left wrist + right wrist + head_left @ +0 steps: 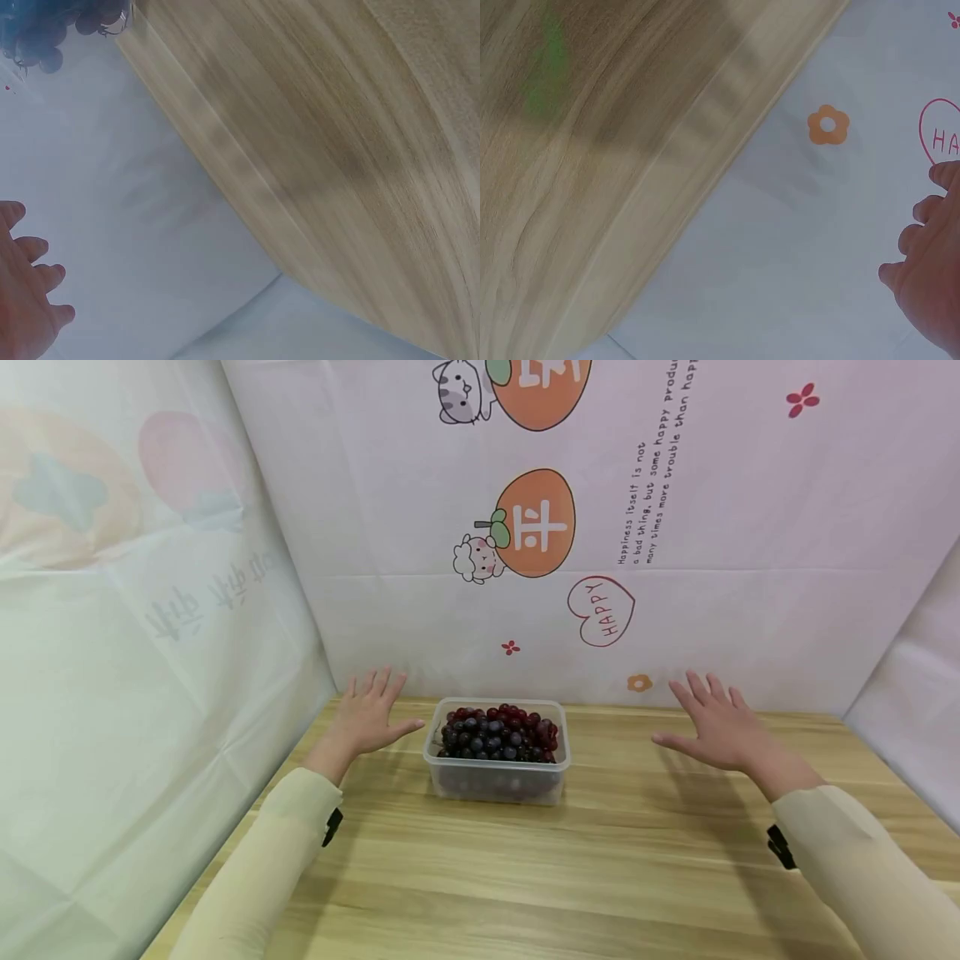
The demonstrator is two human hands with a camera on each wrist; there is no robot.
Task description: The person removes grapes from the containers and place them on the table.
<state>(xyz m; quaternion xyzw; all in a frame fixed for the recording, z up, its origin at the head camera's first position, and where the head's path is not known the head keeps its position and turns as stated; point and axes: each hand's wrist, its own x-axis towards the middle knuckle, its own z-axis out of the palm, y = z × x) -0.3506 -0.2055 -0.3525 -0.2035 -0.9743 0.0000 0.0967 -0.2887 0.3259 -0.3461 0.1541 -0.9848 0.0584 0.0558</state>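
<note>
Clear plastic container (pixel 498 783), packed with dark red to near-black grapes (pixel 495 735), sits on the wooden table (pixel 510 877) at its far side, left of middle, close to the printed sheet (pixel 720 610) behind. We read its long axis as running left to right, about in line with the gap between the two hands; short ends face the hands, one long wall faces near.

Left hand (pixel 367 718): fingers spread wide, nothing held, just left of the container. Its thumb aims right, toward the left end of the rim; from the head view we can't tell if the tip touches or only looks close. The left wrist view has the fingers apart from the container.

Right hand (pixel 720 727): also spread wide, holding nothing, well apart on the right, container off to its left. Bare tabletop lies between them, and the orange flower print (pixel 640 682) on the sheet is just left of its fingertips in the head view.

So left is the nearer hand by far; we judge the right has the longer leftward way to the container's right end. Shadows on the wood suggest to us both hands are raised.
</note>
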